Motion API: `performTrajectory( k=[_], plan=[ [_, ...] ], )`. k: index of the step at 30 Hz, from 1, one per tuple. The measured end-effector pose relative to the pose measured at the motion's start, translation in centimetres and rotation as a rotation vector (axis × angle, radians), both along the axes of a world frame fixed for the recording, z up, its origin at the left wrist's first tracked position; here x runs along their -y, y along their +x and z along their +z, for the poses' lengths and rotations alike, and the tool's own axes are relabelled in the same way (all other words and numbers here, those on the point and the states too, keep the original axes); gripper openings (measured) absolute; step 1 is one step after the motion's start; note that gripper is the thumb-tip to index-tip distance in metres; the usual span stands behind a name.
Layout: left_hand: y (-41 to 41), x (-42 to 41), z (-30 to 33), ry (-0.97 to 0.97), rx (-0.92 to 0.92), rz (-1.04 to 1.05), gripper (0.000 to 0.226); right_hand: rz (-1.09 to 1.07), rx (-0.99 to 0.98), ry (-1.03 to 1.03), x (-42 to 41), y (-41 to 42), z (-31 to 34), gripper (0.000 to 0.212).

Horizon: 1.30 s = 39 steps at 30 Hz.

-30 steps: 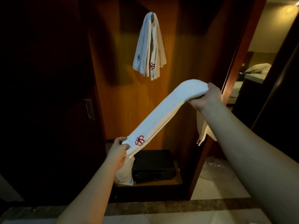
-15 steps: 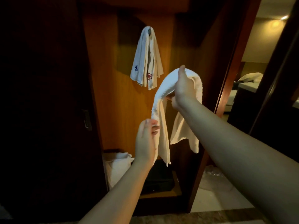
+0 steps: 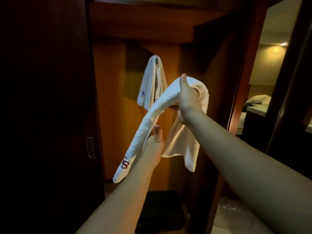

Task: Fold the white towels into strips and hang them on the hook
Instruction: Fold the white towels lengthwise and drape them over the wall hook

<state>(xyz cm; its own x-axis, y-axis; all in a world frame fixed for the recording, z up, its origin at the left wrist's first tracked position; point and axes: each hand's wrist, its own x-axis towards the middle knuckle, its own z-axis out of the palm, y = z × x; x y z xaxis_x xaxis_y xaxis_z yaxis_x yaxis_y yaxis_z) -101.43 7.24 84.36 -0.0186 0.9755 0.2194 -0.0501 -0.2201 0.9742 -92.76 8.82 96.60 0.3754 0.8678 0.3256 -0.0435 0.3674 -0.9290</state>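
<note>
Head view shows folded towels [image 3: 148,85] already on the hook [image 3: 156,60]; right hand [image 3: 187,100] and left hand [image 3: 154,146] each clasp the strip-folded white towel [image 3: 162,102], not yet hung.

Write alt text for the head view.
Two bare hands hold a folded white towel strip in front of a wooden closet: right hand grips its top bend, left hand holds lower down. Behind, more white towels hang on a hook.
</note>
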Motion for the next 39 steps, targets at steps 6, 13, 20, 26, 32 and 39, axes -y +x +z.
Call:
performTrajectory(
  k=[6, 13, 20, 26, 32, 39],
  plan=[
    [-2.0, -2.1, 4.5, -0.102, 0.863, -0.012, 0.057, -0.138, 0.297, -0.011, -2.0, 2.3, -2.2, 0.071],
    [-3.6, -6.5, 10.1, -0.171, 0.935, 0.098, 0.033, -0.192, 0.278, -0.095, -5.8, 4.9, -1.6, 0.065],
    [-4.5, -13.6, 14.5, -0.052, 0.641, 0.119, 0.012, -0.176, 0.481, -0.07, -12.1, 7.0, 3.0, 0.075],
    [-4.8, -23.1, 19.9, 0.054, 0.343, 0.184, 0.028, -0.112, 0.523, -0.06, -20.0, 7.9, 8.7, 0.08],
    [-4.5, -32.1, 25.6, 0.146, 0.273, 0.245, 0.037, -0.149, 0.56, 0.033, -27.6, 8.5, 14.2, 0.073],
    [-3.7, -40.6, 28.1, 0.158, 0.259, 0.306, 0.041, -0.118, 0.647, 0.02, -35.5, 9.0, 17.3, 0.07]
  ],
)
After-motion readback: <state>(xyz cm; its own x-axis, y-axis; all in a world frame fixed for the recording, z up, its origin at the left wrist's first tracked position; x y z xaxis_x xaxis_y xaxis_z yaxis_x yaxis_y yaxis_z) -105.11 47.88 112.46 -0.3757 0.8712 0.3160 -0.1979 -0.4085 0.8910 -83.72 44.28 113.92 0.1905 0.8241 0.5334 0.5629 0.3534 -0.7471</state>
